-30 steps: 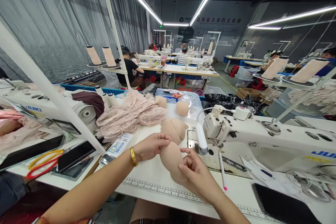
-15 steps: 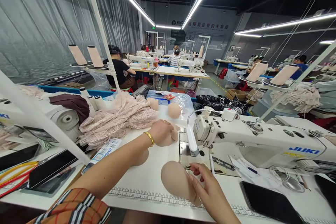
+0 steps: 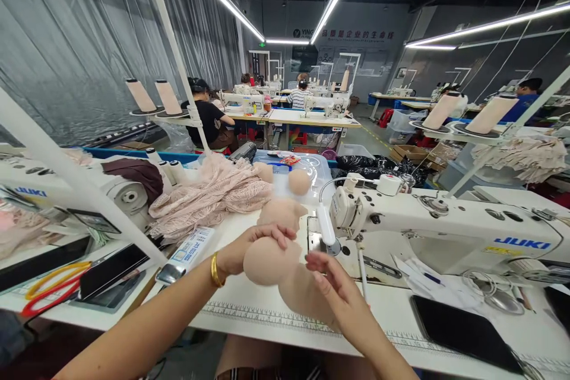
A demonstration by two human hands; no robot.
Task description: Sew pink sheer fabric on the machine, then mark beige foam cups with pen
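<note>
My left hand (image 3: 262,243), with a gold bangle at the wrist, grips a round beige bra cup (image 3: 269,264) above the table, fingers over its upper edge. Beneath and right of it, a second bra cup (image 3: 305,300) rests near the table's front edge, partly covered by my hands. My right hand (image 3: 341,291) hovers over that cup's right side. Its fingers are bent but apart, with a gap between thumb and fingertips. Behind my left hand lie more beige cup pieces (image 3: 278,214), beside the sewing machine's needle area.
The white JUKI sewing machine (image 3: 436,231) stands at right, a black phone (image 3: 463,332) before it. Pale lace fabric (image 3: 218,190) is heaped at back left. A ruler strip (image 3: 249,317) runs along the front edge. Scissors (image 3: 57,291) lie far left. Co-workers sit beyond.
My left hand has come back toward me from the pieces behind, now carrying a bra cup. My right hand has shifted slightly up and left. The view has tilted a little.
</note>
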